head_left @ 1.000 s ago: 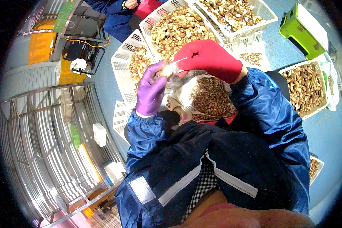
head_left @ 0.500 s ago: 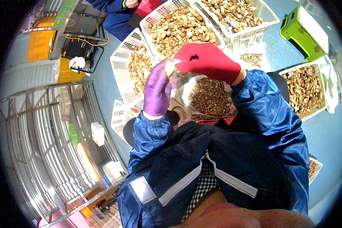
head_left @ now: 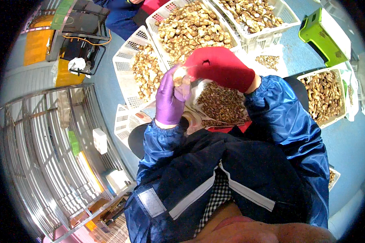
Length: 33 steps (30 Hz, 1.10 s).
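My left hand (head_left: 169,99), in a purple glove, holds a pale mushroom (head_left: 179,76) up in front of me. My right hand (head_left: 221,67), in a red glove, is closed against the same mushroom from the right; whatever it may grip inside the fist is hidden. Both hands hover over a container lined with clear plastic (head_left: 221,103) that holds small brown trimmings, resting on my lap.
White slotted crates (head_left: 127,77) of brown mushrooms stand ahead, with another (head_left: 324,97) at the right. A green stool (head_left: 322,34) lies at upper right. A metal wire rack (head_left: 40,154) fills the left. Another person's blue sleeve (head_left: 121,16) shows at the top.
Both hands have shifted slightly left and closer together around the mushroom. My left hand has risen and turned more upright.
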### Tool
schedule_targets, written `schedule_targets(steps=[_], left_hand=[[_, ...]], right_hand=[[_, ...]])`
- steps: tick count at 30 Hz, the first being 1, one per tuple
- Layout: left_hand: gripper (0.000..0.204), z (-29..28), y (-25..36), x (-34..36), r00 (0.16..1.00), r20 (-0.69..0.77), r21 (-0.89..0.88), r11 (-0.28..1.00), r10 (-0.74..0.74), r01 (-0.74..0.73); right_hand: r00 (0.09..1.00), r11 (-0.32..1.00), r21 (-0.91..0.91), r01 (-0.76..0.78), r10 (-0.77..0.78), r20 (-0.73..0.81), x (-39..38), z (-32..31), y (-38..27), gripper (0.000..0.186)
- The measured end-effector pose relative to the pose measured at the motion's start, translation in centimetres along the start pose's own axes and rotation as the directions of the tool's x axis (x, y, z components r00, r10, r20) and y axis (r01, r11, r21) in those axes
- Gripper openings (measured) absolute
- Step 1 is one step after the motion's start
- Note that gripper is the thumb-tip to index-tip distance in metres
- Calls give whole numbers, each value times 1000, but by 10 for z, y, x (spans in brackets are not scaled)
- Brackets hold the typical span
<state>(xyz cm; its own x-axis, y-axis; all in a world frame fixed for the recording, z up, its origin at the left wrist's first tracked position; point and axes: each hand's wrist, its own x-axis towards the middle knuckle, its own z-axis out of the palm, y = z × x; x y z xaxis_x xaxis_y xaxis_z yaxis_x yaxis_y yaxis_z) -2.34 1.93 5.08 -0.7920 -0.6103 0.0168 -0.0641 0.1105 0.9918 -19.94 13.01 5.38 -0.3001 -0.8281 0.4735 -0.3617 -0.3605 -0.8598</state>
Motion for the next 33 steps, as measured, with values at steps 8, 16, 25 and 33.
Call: schedule_targets(steps=[8, 16, 25, 33], left_hand=[[38, -115, -91, 59, 878, -290, -583, 798, -381, 154], [46, -111, -181, 209, 948, -310, 396, 916, 70, 62], [28, -57, -218, 271, 932, -115, 982, 184, 343, 53], [47, -19, -105, 174, 987, 6, 223, 962, -162, 157]], right_hand=[[916, 956, -213, -203, 262, 303, -15, 18, 6, 17], [952, 892, -435, -121, 229, 204, -23, 27, 19, 21], [953, 890, -406, -207, 277, 120, -30, 9, 30, 22], [973, 872, -432, -232, 214, -92, -16, -17, 22, 12]])
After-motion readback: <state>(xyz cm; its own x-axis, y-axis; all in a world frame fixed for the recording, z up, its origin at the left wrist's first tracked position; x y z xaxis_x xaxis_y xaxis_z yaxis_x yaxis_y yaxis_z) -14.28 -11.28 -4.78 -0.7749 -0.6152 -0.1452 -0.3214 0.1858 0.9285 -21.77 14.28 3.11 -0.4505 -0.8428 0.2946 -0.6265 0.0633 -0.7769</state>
